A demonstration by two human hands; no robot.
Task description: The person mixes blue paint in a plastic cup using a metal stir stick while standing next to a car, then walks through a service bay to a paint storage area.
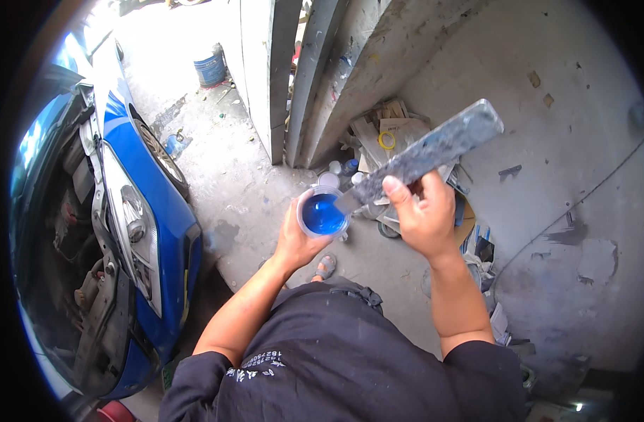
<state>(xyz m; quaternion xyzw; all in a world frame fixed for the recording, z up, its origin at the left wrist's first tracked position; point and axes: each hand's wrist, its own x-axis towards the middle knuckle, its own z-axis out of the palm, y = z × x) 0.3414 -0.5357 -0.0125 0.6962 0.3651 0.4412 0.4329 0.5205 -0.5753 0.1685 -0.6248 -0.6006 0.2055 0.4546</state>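
i watch remotely: left hand (pixel 298 243) curled round a plastic cup (pixel 343 228) of blue paint (pixel 320 217), right hand (pixel 427 214) gripping a paint-stained flat stick (pixel 441 143), tip over the cup.

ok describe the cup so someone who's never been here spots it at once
From the blue car with its exposed engine bay at the left, move right to the person's left hand. It holds a round, translucent cup, and the right hand holds a long, smeared flat stick to it. Unlike the pale round things just beyond, this cup shows glossy bright blue liquid inside.
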